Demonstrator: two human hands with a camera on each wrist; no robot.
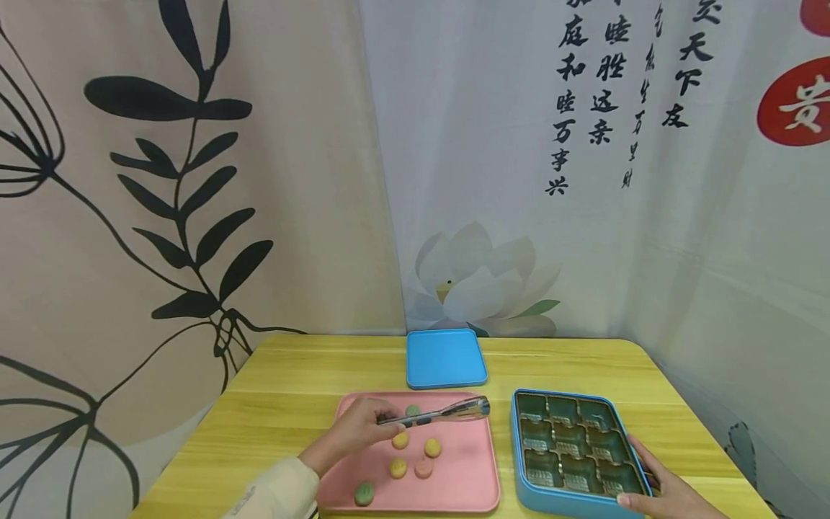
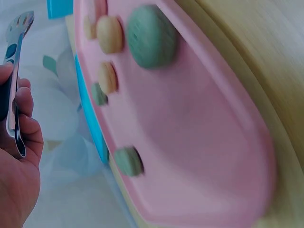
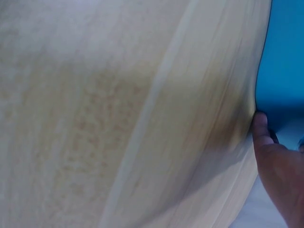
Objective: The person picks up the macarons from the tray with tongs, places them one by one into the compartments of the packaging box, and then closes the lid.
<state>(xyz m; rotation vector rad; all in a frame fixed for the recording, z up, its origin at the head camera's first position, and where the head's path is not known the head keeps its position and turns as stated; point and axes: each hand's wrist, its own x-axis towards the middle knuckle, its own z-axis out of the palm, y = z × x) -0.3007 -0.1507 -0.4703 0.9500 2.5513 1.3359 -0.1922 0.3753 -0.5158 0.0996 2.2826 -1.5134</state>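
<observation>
My left hand (image 1: 357, 431) grips a pair of metal tongs (image 1: 454, 411) above the pink tray (image 1: 463, 468), the tips pointing right. Nothing shows between the tips. On the tray lie several macarons: yellow ones such as this yellow macaron (image 1: 398, 468), a pink macaron (image 1: 424, 468) and green ones, one green macaron (image 1: 364, 494) near the front left. The left wrist view shows the tongs (image 2: 20, 33) in the fingers, away from a large-looking green macaron (image 2: 151, 37). My right hand (image 1: 671, 484) holds the blue box (image 1: 564, 502) at its front right corner, thumb on the rim.
Inside the box is a dark divided insert (image 1: 570, 447) whose compartments hold nothing visible. A flat blue lid (image 1: 446, 358) lies behind the pink tray. Everything stands on a wood-grain table (image 1: 311, 375), with a printed curtain (image 1: 311, 180) behind it.
</observation>
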